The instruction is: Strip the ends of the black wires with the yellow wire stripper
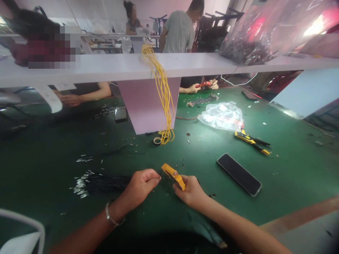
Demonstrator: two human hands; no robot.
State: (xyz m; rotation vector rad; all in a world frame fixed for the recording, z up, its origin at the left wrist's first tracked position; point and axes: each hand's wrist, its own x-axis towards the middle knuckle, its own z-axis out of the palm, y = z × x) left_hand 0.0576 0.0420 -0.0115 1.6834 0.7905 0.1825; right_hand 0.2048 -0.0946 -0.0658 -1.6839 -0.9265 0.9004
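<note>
My right hand is wrapped round a yellow hand tool, which looks like a wire crimper or stripper. Its head points up and left. Just left of the head, my left hand pinches a thin dark wire whose end sits close to the tool's jaws; whether they touch I cannot tell. Behind my left wrist lies a bundle of black wires with shiny metal ends fanned out to the left. A few small dark scraps lie on the green table below the tool.
A phone lies to the right, with yellow-black pliers beyond it. Yellow cord hangs from a white shelf by a tape roll. A clear plastic bag rests behind. Across the table, a co-worker's hands hold a red tool.
</note>
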